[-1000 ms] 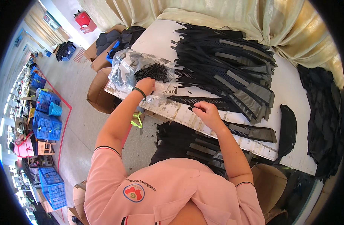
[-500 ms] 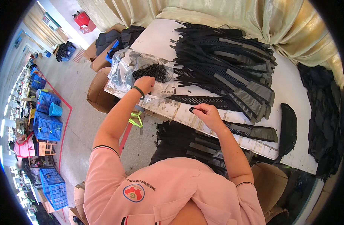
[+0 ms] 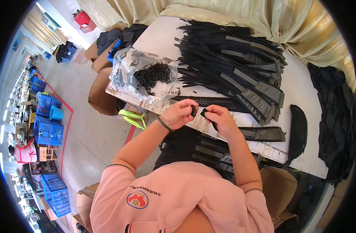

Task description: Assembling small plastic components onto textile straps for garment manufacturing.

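My left hand pinches a small black plastic buckle in front of the table's near edge. Close to its right, my right hand grips the narrow end of a black mesh strap, whose wider grey-panelled part lies on the table to the right. A short gap separates the buckle from the strap end. Beyond my left hand, an open clear plastic bag holds a heap of loose black buckles. Another mesh strap lies flat just behind my hands.
A big pile of black mesh straps covers the back of the white table. A black curved pouch and stacked black pieces are at the right. Cardboard boxes stand at the left, with neon-yellow straps hanging nearby.
My left hand has left the bag of buckles and moved right and nearer, bringing a buckle beside my right hand. The right hand keeps the strap end, with its fingers turned slightly.
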Tool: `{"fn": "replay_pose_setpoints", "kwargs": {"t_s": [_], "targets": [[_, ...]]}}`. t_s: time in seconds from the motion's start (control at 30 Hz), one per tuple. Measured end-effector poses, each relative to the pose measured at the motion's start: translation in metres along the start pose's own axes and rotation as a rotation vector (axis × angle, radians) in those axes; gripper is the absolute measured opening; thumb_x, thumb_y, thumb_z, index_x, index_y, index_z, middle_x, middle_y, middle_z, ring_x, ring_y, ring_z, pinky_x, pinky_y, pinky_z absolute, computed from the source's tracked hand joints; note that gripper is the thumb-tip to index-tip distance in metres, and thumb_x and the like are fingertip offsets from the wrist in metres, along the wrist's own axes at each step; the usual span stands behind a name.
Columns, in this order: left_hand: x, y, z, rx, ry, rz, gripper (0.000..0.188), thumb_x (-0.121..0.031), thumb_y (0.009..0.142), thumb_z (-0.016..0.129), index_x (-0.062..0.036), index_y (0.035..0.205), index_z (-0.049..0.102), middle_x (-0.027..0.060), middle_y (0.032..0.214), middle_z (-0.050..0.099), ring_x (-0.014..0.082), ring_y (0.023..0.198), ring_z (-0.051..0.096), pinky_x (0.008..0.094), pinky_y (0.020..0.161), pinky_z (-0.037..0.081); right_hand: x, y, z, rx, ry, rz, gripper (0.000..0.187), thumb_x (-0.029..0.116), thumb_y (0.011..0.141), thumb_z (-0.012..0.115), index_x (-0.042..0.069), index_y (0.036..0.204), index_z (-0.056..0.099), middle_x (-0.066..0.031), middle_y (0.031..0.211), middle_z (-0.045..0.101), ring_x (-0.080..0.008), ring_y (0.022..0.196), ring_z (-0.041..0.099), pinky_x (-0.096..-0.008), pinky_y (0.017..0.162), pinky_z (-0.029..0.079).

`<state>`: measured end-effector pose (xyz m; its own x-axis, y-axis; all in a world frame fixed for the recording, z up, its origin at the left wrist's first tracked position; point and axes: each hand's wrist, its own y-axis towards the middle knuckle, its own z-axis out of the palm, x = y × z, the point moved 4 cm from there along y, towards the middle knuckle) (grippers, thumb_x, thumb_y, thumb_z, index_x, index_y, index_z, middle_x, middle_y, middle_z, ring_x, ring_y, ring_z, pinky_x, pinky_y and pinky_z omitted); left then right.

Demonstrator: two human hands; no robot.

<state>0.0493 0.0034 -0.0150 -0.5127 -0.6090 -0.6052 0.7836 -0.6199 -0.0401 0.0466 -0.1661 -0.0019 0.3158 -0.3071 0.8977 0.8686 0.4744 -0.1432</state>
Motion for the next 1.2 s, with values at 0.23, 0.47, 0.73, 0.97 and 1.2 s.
{"fn": "replay_pose_setpoints", "kwargs": {"t_s": [0.23,0.47,0.73,0.97,1.2], "targets": [[0.018,0.002,0.009,-0.029,-0.086,-0.062,0.025,-0.011,0.088,0.060,-0.0062,0.113,0.058,0.0022,0.100,0.061,0.0075,0.076,0.053,0.0202,0.065,0.044,-0.002,-0.005,0.004,0.079,0.007,-0.003,0.008,0.009,0.084,0.062,0.003,0.088,0.063,0.0024,0.076,0.058,-0.0059,0.068,0.050,-0.0212,0.064,0.041],[0.018,0.002,0.009,-0.105,0.011,-0.041,0.024,-0.011,0.087,0.061,-0.0061,0.111,0.058,0.0010,0.097,0.060,0.0063,0.077,0.055,0.0199,0.067,0.047,0.004,-0.010,0.010,0.064,-0.122,-0.016,0.006,0.007,0.083,0.061,0.003,0.087,0.063,0.0027,0.075,0.058,-0.0056,0.067,0.050,-0.0216,0.063,0.041],[0.019,-0.001,0.003,-0.230,0.294,-0.024,0.020,-0.007,0.087,0.060,-0.0060,0.107,0.060,-0.0013,0.091,0.060,0.0043,0.069,0.052,0.0180,0.062,0.045,0.009,-0.016,0.012,-0.070,-0.589,-0.103,0.009,0.007,0.080,0.061,-0.001,0.082,0.063,0.0011,0.073,0.058,-0.0065,0.066,0.050,-0.0240,0.060,0.041],[0.027,-0.004,-0.003,-0.221,0.193,0.037,0.020,-0.006,0.086,0.062,-0.0057,0.106,0.061,-0.0011,0.093,0.062,0.0040,0.069,0.054,0.0177,0.060,0.046,-0.002,-0.019,0.013,-0.141,-0.464,-0.013,0.012,0.011,0.082,0.062,-0.001,0.079,0.063,-0.0004,0.072,0.057,-0.0073,0.064,0.050,-0.0246,0.057,0.040],[0.030,-0.005,0.002,-0.159,0.087,0.042,0.021,-0.007,0.086,0.062,-0.0055,0.107,0.061,0.0001,0.098,0.062,0.0049,0.071,0.056,0.0193,0.062,0.047,-0.005,-0.021,0.015,-0.073,-0.264,0.055,0.012,0.011,0.081,0.062,-0.001,0.081,0.063,0.0000,0.071,0.057,-0.0083,0.064,0.051,-0.0250,0.056,0.039]]}}
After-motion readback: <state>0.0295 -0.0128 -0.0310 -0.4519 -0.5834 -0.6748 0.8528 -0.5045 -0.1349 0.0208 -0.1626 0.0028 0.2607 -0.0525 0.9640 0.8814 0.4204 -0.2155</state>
